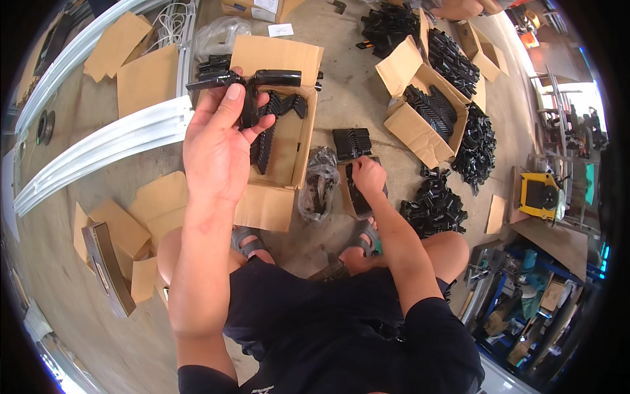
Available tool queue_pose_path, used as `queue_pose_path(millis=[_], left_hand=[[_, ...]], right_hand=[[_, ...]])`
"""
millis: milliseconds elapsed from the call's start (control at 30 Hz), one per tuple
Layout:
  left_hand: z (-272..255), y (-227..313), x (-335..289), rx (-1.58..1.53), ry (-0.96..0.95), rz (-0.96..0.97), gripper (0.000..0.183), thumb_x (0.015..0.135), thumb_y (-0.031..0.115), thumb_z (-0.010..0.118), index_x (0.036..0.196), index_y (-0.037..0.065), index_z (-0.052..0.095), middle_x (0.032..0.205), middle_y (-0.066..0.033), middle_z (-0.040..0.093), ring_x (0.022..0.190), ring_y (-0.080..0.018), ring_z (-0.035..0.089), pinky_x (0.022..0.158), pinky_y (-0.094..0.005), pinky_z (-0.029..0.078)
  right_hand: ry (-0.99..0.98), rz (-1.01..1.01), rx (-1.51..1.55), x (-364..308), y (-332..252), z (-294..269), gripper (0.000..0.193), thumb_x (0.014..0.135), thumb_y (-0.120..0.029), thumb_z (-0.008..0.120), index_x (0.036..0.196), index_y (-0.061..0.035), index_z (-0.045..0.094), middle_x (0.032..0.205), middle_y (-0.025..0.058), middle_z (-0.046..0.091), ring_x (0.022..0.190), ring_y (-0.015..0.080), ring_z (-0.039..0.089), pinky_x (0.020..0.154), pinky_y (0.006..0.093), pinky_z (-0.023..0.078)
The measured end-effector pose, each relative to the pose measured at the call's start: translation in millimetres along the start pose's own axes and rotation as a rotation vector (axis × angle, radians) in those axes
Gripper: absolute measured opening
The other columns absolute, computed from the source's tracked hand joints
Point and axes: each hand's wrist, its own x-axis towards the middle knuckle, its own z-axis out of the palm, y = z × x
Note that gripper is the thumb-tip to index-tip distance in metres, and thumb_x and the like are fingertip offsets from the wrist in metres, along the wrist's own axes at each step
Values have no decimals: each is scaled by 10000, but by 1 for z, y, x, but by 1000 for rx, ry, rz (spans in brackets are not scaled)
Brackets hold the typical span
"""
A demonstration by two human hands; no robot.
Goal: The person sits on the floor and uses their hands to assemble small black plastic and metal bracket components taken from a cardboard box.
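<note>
Nearest, the left hand (220, 148), raised, pinches a forked black bracket (278, 78) above an open carton (287, 148) of stacked pieces (263, 151). Lower, the right hand (369, 175) curls over a small box (344, 197); I cannot tell whether it grips anything. Farther right, heaps of black pieces (478, 148) flank another carton (410, 136).

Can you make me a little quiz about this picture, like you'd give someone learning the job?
1. True or false: the left hand is empty.
2. What lies between the big open box and the small box at the right hand?
a) a red ball
b) a clear plastic bag
c) a white mug
3. Fill in: the sandals are ____.

Key: 1. False, it holds black parts; 2. b; 3. gray.
</note>
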Motion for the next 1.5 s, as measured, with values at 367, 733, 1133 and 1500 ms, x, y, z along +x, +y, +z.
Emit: queue_pose_path(millis=[367, 733, 1133, 1500], left_hand=[[-4, 13, -16, 19, 37, 43, 394, 1025, 194, 620, 1378, 27, 561, 1216, -80, 657, 1063, -189, 643, 832, -363, 538], [-1, 17, -1, 49, 62, 14, 349, 1019, 183, 623, 1345, 60, 591, 1214, -36, 658, 1055, -181, 630, 838, -387, 526], [2, -1, 3, 77, 40, -42, 433, 1028, 188, 607, 1415, 10, 527, 1271, -90, 650, 1053, -215, 667, 799, -385, 556], [3, -4, -6, -13, -8, -40, 434, 1011, 380, 642, 1295, 53, 625, 1156, -81, 693, 967, -185, 685, 777, -359, 579]], right_hand=[[-130, 98, 98, 96, -35, -3, 198, 896, -269, 697, 991, -101, 741, 943, 169, 734, 931, 364, 698, 822, 465, 556], [11, -134, -101, 112, 16, 51, 150, 860, -223, 723, 921, -86, 706, 1017, 141, 716, 979, 349, 666, 860, 461, 544], [-574, -553, -621, 97, -37, 37, 217, 893, -178, 607, 959, -116, 804, 993, 95, 776, 948, 286, 750, 766, 411, 599], [-230, -753, -327, 82, -72, -68, 188, 904, -226, 654, 985, -72, 725, 999, 108, 734, 964, 285, 710, 827, 386, 574]])
